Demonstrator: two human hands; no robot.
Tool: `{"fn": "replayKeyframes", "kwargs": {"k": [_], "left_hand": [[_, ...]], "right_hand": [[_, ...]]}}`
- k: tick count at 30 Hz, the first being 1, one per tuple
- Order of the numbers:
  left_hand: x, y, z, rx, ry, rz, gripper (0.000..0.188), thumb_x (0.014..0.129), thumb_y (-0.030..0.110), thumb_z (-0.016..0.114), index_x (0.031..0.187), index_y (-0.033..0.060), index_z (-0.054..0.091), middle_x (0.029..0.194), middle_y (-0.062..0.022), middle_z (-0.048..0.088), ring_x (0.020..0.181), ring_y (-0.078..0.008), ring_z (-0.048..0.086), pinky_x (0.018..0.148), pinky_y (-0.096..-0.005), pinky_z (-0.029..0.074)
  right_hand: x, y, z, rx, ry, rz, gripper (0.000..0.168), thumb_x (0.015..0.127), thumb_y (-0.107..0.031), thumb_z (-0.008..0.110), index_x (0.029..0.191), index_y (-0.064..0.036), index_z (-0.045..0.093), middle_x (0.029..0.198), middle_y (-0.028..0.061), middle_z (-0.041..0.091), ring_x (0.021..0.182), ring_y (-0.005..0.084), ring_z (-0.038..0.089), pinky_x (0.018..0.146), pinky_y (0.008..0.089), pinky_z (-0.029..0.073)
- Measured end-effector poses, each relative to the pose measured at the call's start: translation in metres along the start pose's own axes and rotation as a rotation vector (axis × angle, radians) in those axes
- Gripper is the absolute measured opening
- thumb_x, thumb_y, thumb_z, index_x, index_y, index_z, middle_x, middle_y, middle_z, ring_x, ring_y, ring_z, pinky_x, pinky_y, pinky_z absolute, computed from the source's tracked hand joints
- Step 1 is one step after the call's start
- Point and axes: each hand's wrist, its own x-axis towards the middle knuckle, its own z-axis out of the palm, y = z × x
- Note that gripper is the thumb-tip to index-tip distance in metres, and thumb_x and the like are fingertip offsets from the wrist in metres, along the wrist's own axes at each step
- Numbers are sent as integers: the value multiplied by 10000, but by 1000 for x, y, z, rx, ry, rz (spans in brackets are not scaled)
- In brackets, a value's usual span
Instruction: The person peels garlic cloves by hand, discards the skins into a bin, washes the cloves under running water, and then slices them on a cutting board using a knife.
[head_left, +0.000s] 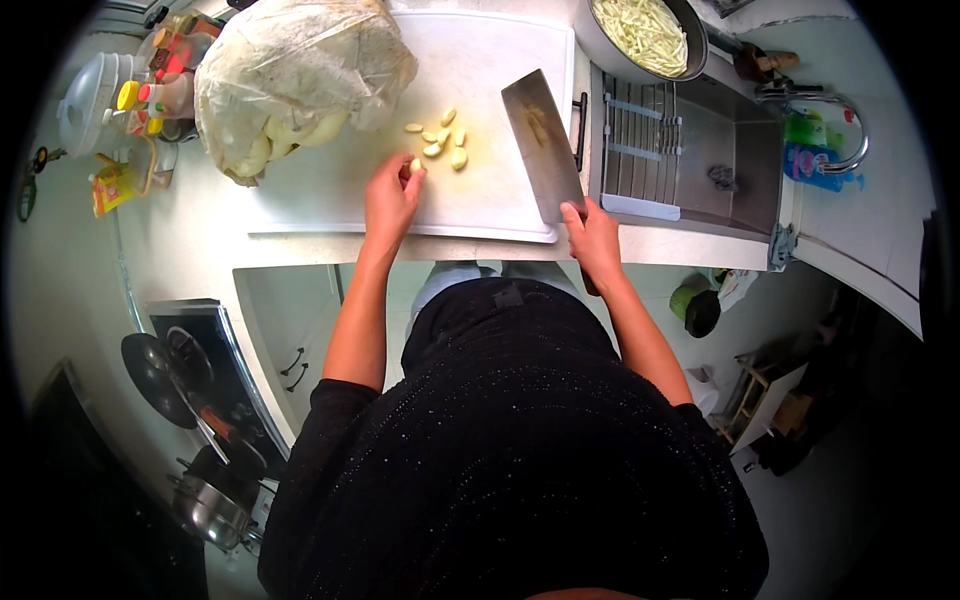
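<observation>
My right hand (596, 238) grips the handle of a broad cleaver (536, 139), its blade slanting up and left over the right edge of a white cutting board (322, 214). Wet smears mark the blade. Between the thumb and fingers of my left hand (392, 195) is a peeled garlic clove (416, 165). Several more peeled garlic cloves (442, 140) lie loosely just beyond that hand, on a yellowish stain of the board. A large cloudy plastic bag (300, 67) with pale, rounded pieces inside covers the board's far left part.
Right of the board is a steel sink (709, 142) with a drying rack (637, 150) across it. A pot (697, 45) of pale shredded vegetable stands at the sink's far edge. Seasoning bottles (169, 97) crowd the left. A wok (157, 379) sits on the hob at lower left.
</observation>
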Motion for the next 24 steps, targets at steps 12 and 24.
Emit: {"fn": "replayKeyframes", "kwargs": {"k": [12, 24], "left_hand": [[28, 32, 14, 232, 166, 450, 257, 768, 28, 703, 1019, 78, 683, 1039, -98, 624, 979, -319, 577, 834, -410, 492], [56, 12, 26, -437, -110, -140, 114, 910, 123, 684, 963, 25, 704, 770, -75, 701, 616, -114, 597, 619, -270, 494]], "right_hand": [[8, 13, 4, -55, 34, -42, 345, 953, -324, 577, 1013, 13, 624, 913, 242, 693, 856, 434, 658, 746, 466, 511], [10, 11, 0, 4, 19, -14, 358, 946, -323, 584, 1006, 28, 628, 881, 238, 695, 819, 421, 662, 731, 452, 511]]}}
